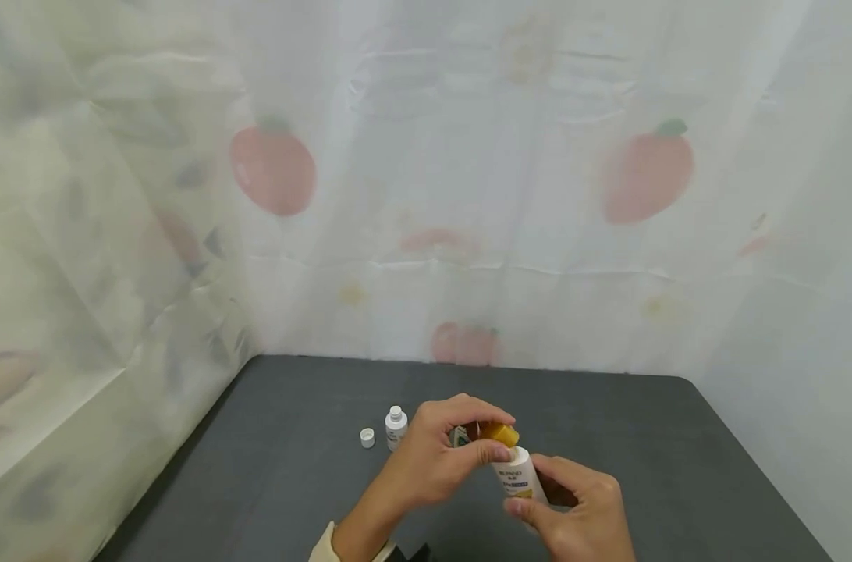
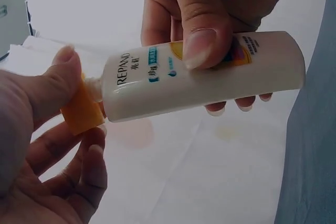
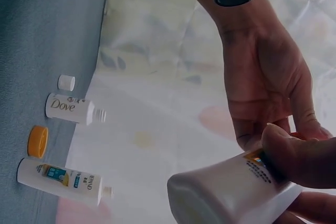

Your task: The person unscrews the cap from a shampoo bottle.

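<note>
My left hand [image 1: 436,449] pinches an orange cap [image 2: 83,111] between thumb and fingers at the mouth of a white REPAND bottle [image 2: 131,95]. In the left wrist view the cap sits askew, and part of the pale neck [image 2: 94,87] shows between it and the bottle's shoulder. The right hand [image 1: 583,507] grips the bottle's body, thumb [image 2: 205,45] across the label and fingers behind. The bottle is held up over the table, its top leaning toward the left hand in the head view.
On the dark table [image 1: 314,499] stand an uncapped Dove bottle [image 3: 65,107], with a white cap [image 3: 66,82] beside it, and another uncapped REPAND bottle [image 3: 60,181]. Near that one lies a second orange cap [image 3: 37,141]. A fruit-patterned sheet [image 1: 468,195] hangs behind.
</note>
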A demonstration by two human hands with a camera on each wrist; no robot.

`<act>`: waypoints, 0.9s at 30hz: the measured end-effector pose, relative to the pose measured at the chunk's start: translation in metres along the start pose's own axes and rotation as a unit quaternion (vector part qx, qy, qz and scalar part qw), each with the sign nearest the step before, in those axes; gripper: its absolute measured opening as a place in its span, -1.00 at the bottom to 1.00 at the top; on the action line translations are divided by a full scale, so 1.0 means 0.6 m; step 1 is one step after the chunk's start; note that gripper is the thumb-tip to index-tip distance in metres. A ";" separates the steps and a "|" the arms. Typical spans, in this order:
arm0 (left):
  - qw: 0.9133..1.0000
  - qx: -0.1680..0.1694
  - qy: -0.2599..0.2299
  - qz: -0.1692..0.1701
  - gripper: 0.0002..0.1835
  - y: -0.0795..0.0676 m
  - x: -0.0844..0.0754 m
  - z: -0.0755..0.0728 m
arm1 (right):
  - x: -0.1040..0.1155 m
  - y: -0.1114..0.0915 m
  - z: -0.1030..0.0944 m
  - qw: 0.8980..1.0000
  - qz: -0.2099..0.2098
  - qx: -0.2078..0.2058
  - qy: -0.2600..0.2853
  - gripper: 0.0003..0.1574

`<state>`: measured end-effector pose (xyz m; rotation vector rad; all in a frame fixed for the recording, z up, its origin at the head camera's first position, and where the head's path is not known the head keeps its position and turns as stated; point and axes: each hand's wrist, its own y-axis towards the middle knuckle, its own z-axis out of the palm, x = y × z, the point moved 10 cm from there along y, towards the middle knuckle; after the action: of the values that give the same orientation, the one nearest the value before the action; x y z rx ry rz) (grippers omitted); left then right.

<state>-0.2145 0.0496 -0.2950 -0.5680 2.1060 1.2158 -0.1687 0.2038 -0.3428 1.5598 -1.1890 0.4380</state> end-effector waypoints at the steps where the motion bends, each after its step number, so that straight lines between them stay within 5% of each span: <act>1: 1.000 -0.005 -0.002 -0.008 -0.74 0.002 0.002 -0.001 | -0.006 0.001 -0.001 1.000 0.018 0.000 0.001 -0.45; 6: 0.999 -0.022 -0.031 -0.036 -0.74 0.008 0.014 -0.003 | -0.030 0.006 -0.001 0.996 0.090 0.012 0.019 -0.44; 13: 0.994 -0.042 -0.058 -0.078 -0.72 0.008 0.036 -0.006 | -0.049 0.010 -0.004 0.990 0.127 0.018 0.053 -0.45; 19: 0.995 -0.044 -0.070 -0.063 -0.67 0.004 0.041 -0.007 | -0.063 0.011 -0.004 0.986 0.158 0.018 0.059 -0.43; 27: 0.991 -0.095 -0.064 -0.070 -0.73 0.001 0.059 -0.019 | -0.079 0.018 -0.011 0.986 0.164 0.017 0.035 -0.39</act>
<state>-0.2431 0.0383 -0.3153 -0.6903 1.8239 1.3441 -0.1964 0.2325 -0.3719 1.3670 -1.3943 0.7272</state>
